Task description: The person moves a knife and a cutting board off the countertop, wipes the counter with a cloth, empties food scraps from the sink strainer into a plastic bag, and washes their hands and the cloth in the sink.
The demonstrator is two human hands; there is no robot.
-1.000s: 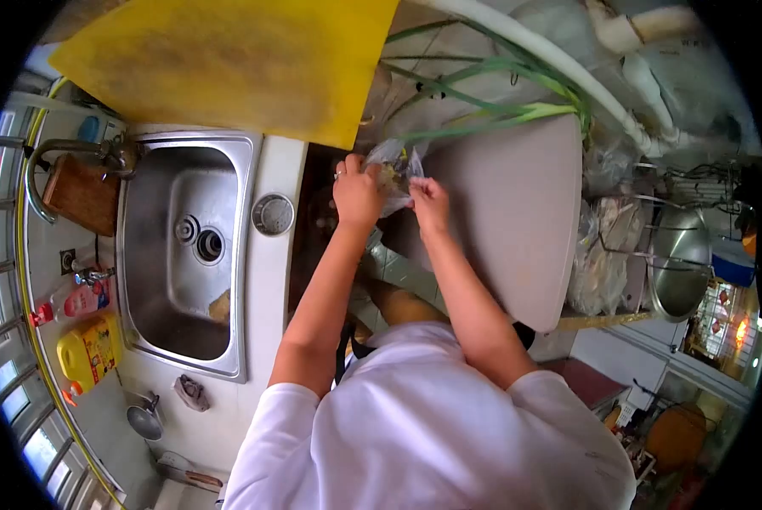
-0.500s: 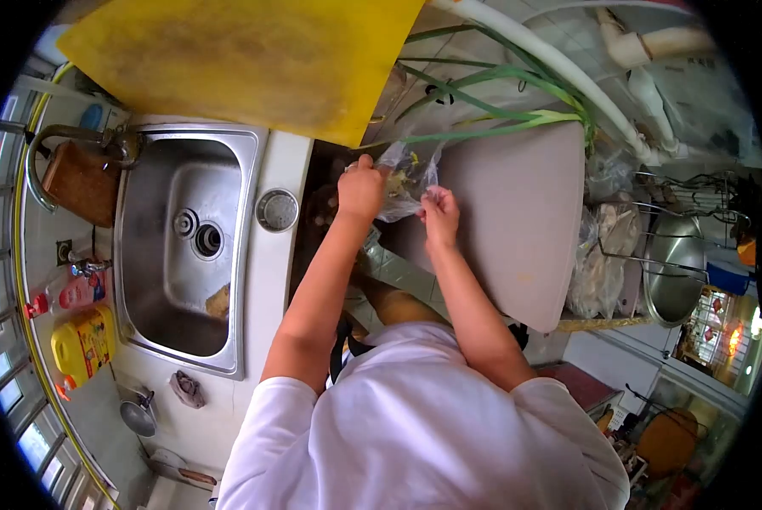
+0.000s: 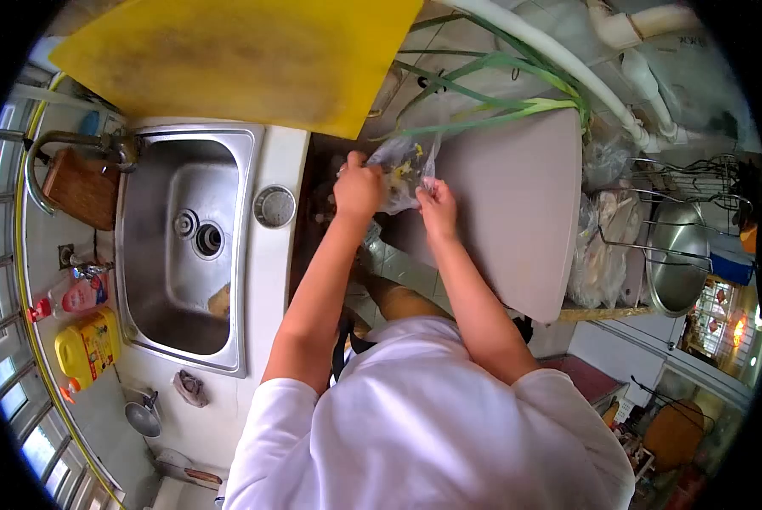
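Note:
Between my hands hangs a clear plastic bag [image 3: 404, 174] with small yellow and greenish bits inside that I cannot name. My left hand [image 3: 359, 187] is closed on the bag's left side, its fingers curled and partly hidden. At the right edge, my right hand [image 3: 437, 209] pinches the film between thumb and fingers. The bag is over the gap between the sink counter and a grey-brown board [image 3: 508, 212]. Long green scallions [image 3: 517, 106] lie across the far end of that board.
To the left is a steel sink [image 3: 249, 255] with a drain strainer [image 3: 274, 206] on the counter beside it. A yellow sheet [image 3: 245, 64] covers the far side. Bottles, including a yellow jug [image 3: 87, 347], line the wall. A wire rack [image 3: 678, 242] stands at right.
The bag has opened out a little more, showing more of its contents. My right hand has shifted slightly left and down, and the whole view has moved a little.

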